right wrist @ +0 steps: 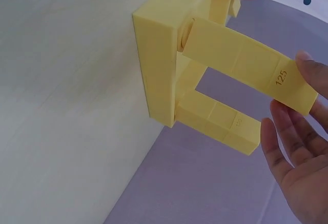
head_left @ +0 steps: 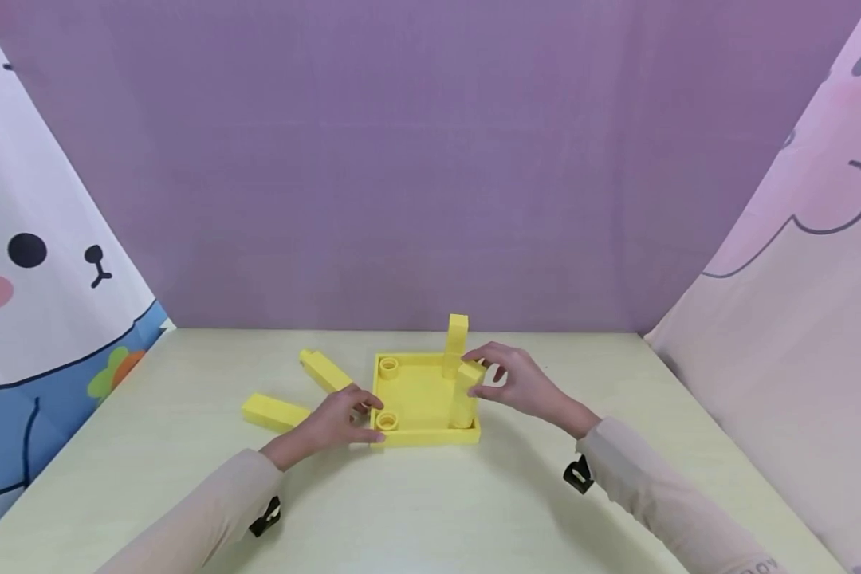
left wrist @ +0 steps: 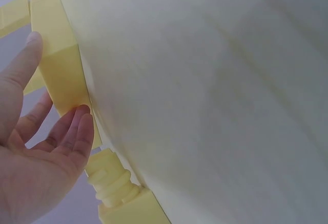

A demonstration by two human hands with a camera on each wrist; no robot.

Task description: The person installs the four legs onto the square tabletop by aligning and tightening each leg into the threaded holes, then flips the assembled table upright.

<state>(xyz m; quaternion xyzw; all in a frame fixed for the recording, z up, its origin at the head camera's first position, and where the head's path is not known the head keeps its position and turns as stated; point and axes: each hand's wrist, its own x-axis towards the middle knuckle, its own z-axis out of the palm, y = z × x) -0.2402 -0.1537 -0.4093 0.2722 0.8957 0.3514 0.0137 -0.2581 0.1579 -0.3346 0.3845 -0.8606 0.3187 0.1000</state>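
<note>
A square yellow plastic base (head_left: 418, 392) with a raised rim lies on the table, round sockets showing at its two left corners. My left hand (head_left: 339, 419) grips its near left corner, thumb on the front and fingers along the left side. At the near right corner a square yellow post (right wrist: 236, 55) marked 125 stands over the socket, slightly tilted. My right hand (head_left: 520, 386) pinches that post near its top between thumb and fingers. Another yellow post (head_left: 458, 333) stands upright at the far right corner. Whether the pinched post is fully seated, I cannot tell.
Two loose yellow posts lie left of the base: one post (head_left: 326, 370) angled behind my left hand, another post (head_left: 271, 411) beside the left wrist. A threaded end (left wrist: 111, 180) shows close to the left fingers. A purple backdrop (head_left: 402, 175) rises behind the pale table (head_left: 430, 510).
</note>
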